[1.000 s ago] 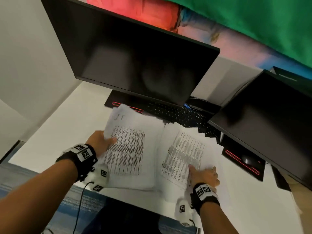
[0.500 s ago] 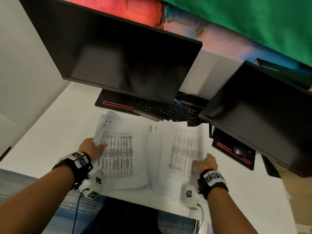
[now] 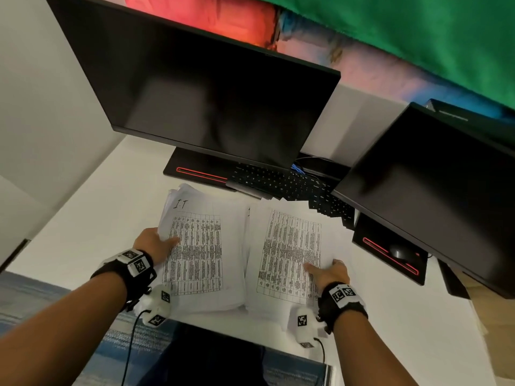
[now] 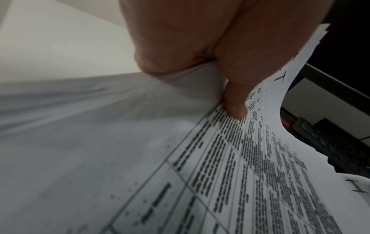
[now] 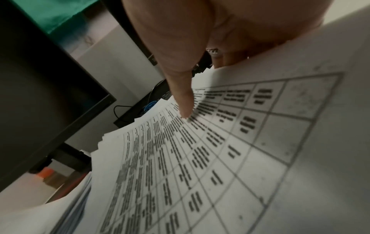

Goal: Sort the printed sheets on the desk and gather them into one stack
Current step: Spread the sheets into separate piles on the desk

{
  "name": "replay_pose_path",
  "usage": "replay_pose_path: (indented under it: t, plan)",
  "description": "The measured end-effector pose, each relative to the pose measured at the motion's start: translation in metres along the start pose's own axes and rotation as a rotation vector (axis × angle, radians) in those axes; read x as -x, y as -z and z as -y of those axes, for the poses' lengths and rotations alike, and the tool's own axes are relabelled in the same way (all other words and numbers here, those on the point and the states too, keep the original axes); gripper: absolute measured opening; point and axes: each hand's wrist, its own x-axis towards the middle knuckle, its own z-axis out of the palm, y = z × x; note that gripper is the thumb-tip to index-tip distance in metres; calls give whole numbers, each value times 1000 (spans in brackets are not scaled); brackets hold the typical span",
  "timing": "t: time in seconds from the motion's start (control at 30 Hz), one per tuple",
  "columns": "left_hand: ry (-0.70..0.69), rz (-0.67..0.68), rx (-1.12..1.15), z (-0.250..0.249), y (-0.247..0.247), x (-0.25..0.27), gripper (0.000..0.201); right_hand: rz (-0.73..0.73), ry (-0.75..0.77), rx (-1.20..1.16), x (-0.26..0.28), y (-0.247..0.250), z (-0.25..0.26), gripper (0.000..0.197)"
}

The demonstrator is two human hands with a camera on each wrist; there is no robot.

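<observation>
Two piles of printed table sheets lie side by side on the white desk (image 3: 83, 218). The left pile (image 3: 206, 246) has "I.T" handwritten at its top. My left hand (image 3: 154, 242) grips its left edge, thumb (image 4: 234, 102) on the top sheet and fingers underneath, and that edge of the pile (image 4: 240, 174) bends upward. My right hand (image 3: 330, 271) holds the right pile (image 3: 287, 246) at its right edge. Its thumb (image 5: 184, 98) presses on the printed table (image 5: 200, 158), and its fingers curl round the edge.
A large dark monitor (image 3: 209, 93) stands behind the piles, and a second one (image 3: 432, 190) overhangs at the right. A black keyboard (image 3: 278, 182) touches the piles' far edge. A mouse (image 3: 398, 250) sits on the right monitor's base. The desk's front edge is just below my wrists.
My right hand has moved from the lower middle of the right pile to its right edge and taken hold. The left hand stays on the left pile's edge.
</observation>
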Motion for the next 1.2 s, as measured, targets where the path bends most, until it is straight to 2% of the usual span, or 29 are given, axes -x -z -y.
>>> replay_pose_path:
  t: [0.1,0.13,0.23,0.27,0.4,0.53,0.67,0.77,0.83,0.9,0.97,1.0,1.07,1.13,1.2]
  plan:
    - [6,11,-11,1,1,0,32,12,27,-43,-1,-5,4,94]
    - [5,13,-18,2,1,-1,33,22,46,-46,4,-4,8,86]
    - [9,15,-32,5,3,-4,33,-24,210,-82,26,14,26,41]
    - [12,18,-35,6,3,-5,34,-54,305,-82,36,24,36,36]
    - [25,37,-43,5,3,-6,32,-124,614,-143,78,77,83,33]
    - [3,39,-55,1,4,-5,34,60,716,-424,115,111,114,34]
    - [-42,5,2,4,3,-3,34,240,627,-501,108,77,118,36]
    - [-35,-55,115,2,5,0,46,334,423,-498,86,5,101,50]
    - [10,-63,155,-2,7,2,60,305,345,-323,71,-40,86,65]
    - [36,-43,175,-3,9,2,69,286,333,-54,60,-72,73,69]
    - [40,-12,171,-2,7,0,67,307,372,132,55,-98,62,60]
    - [26,-5,148,0,6,-1,63,346,418,191,59,-108,60,54]
    - [-26,-6,70,3,2,0,44,434,510,263,64,-120,54,69]
    - [-73,-21,11,3,-1,0,23,361,534,300,64,-112,49,75]
    - [-84,-44,1,3,-1,1,18,86,429,366,50,-86,37,79]
